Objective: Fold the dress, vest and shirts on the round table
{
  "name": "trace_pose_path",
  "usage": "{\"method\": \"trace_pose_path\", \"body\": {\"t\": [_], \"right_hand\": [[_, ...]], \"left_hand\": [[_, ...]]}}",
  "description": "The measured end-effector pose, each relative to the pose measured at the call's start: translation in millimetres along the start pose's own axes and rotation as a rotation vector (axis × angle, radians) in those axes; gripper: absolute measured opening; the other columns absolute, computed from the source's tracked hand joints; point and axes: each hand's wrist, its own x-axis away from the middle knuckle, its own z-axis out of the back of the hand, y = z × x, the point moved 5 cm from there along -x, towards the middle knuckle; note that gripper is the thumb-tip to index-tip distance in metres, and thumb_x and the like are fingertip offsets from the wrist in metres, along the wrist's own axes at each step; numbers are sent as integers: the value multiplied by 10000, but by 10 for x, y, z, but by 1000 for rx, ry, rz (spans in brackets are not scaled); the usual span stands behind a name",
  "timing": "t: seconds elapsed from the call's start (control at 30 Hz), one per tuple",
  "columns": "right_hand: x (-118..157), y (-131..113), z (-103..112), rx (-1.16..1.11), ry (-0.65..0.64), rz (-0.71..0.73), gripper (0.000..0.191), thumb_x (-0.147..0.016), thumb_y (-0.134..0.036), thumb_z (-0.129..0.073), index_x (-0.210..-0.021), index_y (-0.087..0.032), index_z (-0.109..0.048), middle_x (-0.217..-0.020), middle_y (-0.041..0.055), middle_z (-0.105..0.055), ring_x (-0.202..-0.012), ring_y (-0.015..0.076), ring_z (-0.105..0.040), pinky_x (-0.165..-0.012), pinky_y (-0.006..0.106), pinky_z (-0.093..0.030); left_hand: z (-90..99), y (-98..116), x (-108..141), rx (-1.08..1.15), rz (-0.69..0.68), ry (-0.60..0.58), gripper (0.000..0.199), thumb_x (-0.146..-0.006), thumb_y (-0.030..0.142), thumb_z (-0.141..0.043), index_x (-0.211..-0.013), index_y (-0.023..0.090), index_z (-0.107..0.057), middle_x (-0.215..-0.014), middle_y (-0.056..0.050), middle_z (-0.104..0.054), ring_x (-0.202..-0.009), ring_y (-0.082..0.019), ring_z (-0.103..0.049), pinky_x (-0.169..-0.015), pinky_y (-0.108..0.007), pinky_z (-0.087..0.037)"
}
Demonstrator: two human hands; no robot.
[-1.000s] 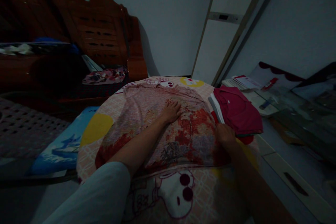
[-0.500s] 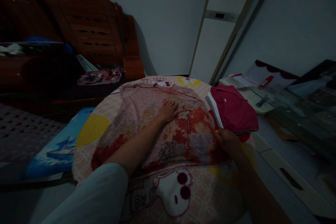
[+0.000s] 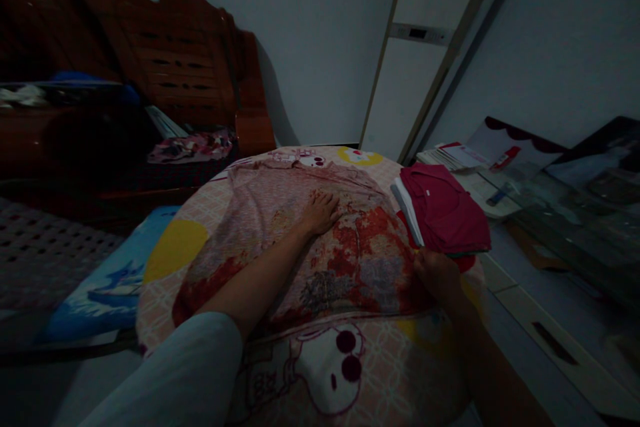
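A shirt [image 3: 350,247] with a pinkish ground and rust-red and grey blotches lies spread out on a round table covered by a patterned cloth [image 3: 390,353]. It takes up the middle of the table, with its neckline toward the far side and its hem running across the near side. A few soft creases show in it.

The left hand [image 3: 320,212] lies palm down on the upper middle of the shirt, open, fingers a little apart and pointing away from the person; it grips nothing. Its forearm crosses the shirt, and a pale sleeve [image 3: 185,367] covers the upper part of that arm. The right hand [image 3: 439,277] is at the shirt's right edge, its fingers curled closed on the fabric there.

Just beyond the right hand, on the right side of the table, sits a stack of folded clothes [image 3: 445,207], with a dark pink top uppermost and white and grey layers showing at its left side. On the near part of the cloth, below the hem, is a printed white dog's head with dark round glasses.

Past the table on the left stands a carved wooden bench [image 3: 180,60] with a flowered cloth [image 3: 193,147] on its seat. A blue printed item [image 3: 107,290] is beside the table's left edge. A tall white unit [image 3: 410,87] with a small dark display stands behind, against the wall. On the far right, papers [image 3: 443,159] lie near a glass surface [image 3: 570,220].
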Motion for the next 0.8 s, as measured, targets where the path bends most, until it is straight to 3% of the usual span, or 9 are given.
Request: {"method": "trace_pose_path", "body": {"t": [0.1, 0.17, 0.3, 0.43, 0.5, 0.6, 0.8], "right_hand": [[33, 113, 42, 117, 5, -190, 316, -972, -264, -410, -872, -131, -679, -772, 174, -711, -700, 248, -697, -548, 272, -337], [63, 156, 40, 129, -14, -227, 339, -976, -243, -397, -841, -131, -687, -792, 189, -717, -721, 263, -709, -544, 277, -344], [113, 88, 85, 78, -42, -205, 363, -989, -259, -387, -841, -148, -699, -764, 172, -717, -705, 265, -706, -540, 284, -349], [15, -258, 272, -71, 33, -15, 366, -1001, -308, -376, -956, -157, -706, -830, 149, -730, -729, 229, -690, -605, 281, -392], [-151, -423, 338, -164, 44, 62, 345, -993, -284, -389, -1012, -155, -709, -934, 149, -738, -826, 233, -689, -683, 283, -423], [-563, -531, 334, -268, 5, 33, 354, -989, -236, -377, -1150, -155, -682, -983, 137, -745, -882, 232, -684, -754, 276, -441], [-1478, -487, 200, -342, -4, -236, 397, -947, -129, -408, -1280, -44, -607, -1100, 206, -710, -1030, 267, -663, -820, 283, -473]], "left_hand": [[-4, -5, -3, 8, 1, 7, 548, -999, 472, -341, -1455, 181, -430, -1532, -140, -426, -1425, -302, -368, -1205, -511, -198], [-4, -9, -3, 23, 1, 20, 544, -999, 473, -343, -1452, 186, -435, -1529, -144, -429, -1421, -306, -375, -1197, -525, -214], [-11, -7, 2, 26, -5, 19, 537, -997, 459, -356, -1446, 175, -439, -1523, -152, -432, -1418, -311, -378, -1190, -521, -229], [-3, 1, 7, 18, -11, 48, 508, -991, 460, -367, -1413, 198, -476, -1494, -139, -466, -1416, -303, -379, -1208, -511, -187], [-1, 2, 9, 13, -10, 53, 513, -991, 466, -357, -1412, 199, -477, -1497, -140, -463, -1414, -302, -380, -1213, -507, -177], [7, 6, 13, 22, -9, 38, 518, -990, 464, -358, -1426, 204, -463, -1505, -134, -457, -1416, -300, -381, -1212, -506, -187], [43, 20, 26, 40, -15, 26, 506, -993, 443, -368, -1434, 211, -457, -1503, -122, -467, -1432, -277, -367, -1223, -507, -170]]}}
